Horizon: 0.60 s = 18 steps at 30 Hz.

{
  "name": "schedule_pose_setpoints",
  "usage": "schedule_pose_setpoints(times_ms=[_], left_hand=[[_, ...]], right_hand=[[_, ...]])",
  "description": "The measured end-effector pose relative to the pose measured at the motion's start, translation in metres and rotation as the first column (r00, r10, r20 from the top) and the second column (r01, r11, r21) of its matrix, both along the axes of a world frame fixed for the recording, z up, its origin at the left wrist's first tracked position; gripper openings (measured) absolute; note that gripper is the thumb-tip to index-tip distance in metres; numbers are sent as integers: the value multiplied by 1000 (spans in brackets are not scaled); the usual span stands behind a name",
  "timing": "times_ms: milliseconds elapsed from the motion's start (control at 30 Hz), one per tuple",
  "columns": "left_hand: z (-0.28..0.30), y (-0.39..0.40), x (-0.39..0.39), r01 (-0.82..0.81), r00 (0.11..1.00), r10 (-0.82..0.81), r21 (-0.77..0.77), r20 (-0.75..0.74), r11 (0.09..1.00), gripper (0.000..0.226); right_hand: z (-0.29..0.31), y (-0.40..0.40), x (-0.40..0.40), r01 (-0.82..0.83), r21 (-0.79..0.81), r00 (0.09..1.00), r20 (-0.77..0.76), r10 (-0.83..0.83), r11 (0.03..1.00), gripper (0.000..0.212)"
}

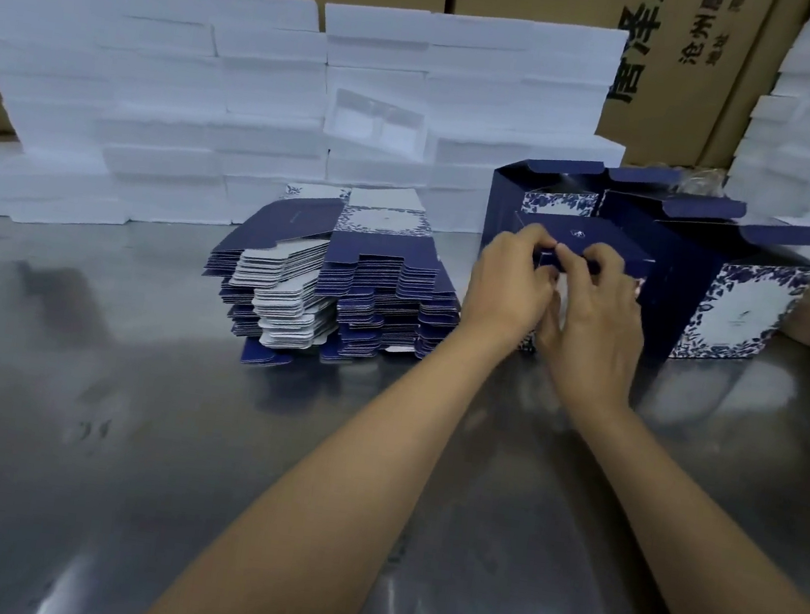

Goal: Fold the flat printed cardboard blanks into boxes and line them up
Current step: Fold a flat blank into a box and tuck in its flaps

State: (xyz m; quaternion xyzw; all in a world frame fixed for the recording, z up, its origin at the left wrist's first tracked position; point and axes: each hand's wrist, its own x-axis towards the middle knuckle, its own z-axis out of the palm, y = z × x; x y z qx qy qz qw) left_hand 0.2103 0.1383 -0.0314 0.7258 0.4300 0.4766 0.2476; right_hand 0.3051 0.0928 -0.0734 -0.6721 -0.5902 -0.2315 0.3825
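A: Steel table (69,417), foam slabs (163,94) stacked behind. Stack of flat blanks (333,287) left of hands.
B: Grip?
A: Left hand (509,284) and right hand (591,321) both pinching flap of half-folded box (602,240), between fingertips, standing on table.
B: Containers?
A: Two finished boxes (733,298) just right, lids open, contents unseen.

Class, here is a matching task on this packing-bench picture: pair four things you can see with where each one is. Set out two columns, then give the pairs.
Things:
1. stack of flat blanks
2. box being folded
3. white foam blocks
4. finished box

Places:
A. piled along the back of the table
B. standing right of the hands
C. held by the left hand and right hand
D. left of the hands

Pairs: 1-D, 2-C, 3-A, 4-B
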Motion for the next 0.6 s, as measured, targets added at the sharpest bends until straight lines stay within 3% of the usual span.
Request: schedule_pose_setpoints(times_ms=[367,467,600], left_hand=[[11,59,22,-59,992,57,-10,-109,998,27],[15,68,22,-42,960,26,-51,-280,998,42],[34,75,18,-1,802,-100,-168,-589,986,75]], right_hand=[[1,66,21,-15,-122,999,-33,11,992,70],[4,76,22,-13,-201,997,-71,-1,980,78],[19,83,20,-12,-356,995,-101,-25,934,87]])
